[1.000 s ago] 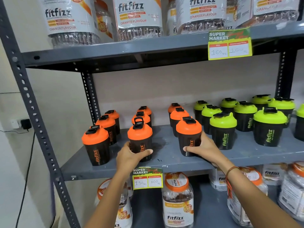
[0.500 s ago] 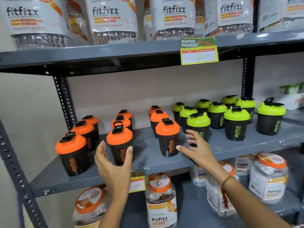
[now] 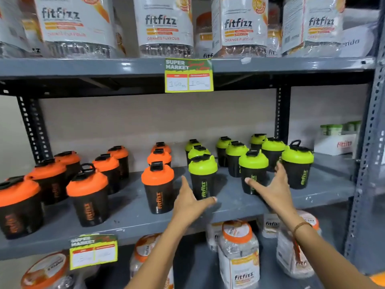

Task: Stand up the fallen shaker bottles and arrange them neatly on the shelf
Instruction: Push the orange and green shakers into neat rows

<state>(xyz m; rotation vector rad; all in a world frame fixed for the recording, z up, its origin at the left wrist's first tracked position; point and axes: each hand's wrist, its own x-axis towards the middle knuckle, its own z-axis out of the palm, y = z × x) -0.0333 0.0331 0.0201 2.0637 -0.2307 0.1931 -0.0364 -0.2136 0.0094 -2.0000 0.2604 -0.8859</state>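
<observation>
Orange lids top nine black shaker bottles on the left of the grey metal shelf, green lids nine on the right, all upright, "fitfizz" printed down their sides. My left hand and right hand are spread open, gripping nothing, by the front green ones.

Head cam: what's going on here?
A person is tidying shaker bottles on the grey middle shelf. Both hands are open and empty: the left hand reaches beside a front green-lidded shaker, the right hand spreads in front of another green-lidded one. Every shaker in view stands upright, orange-lidded ones to the left.
</observation>
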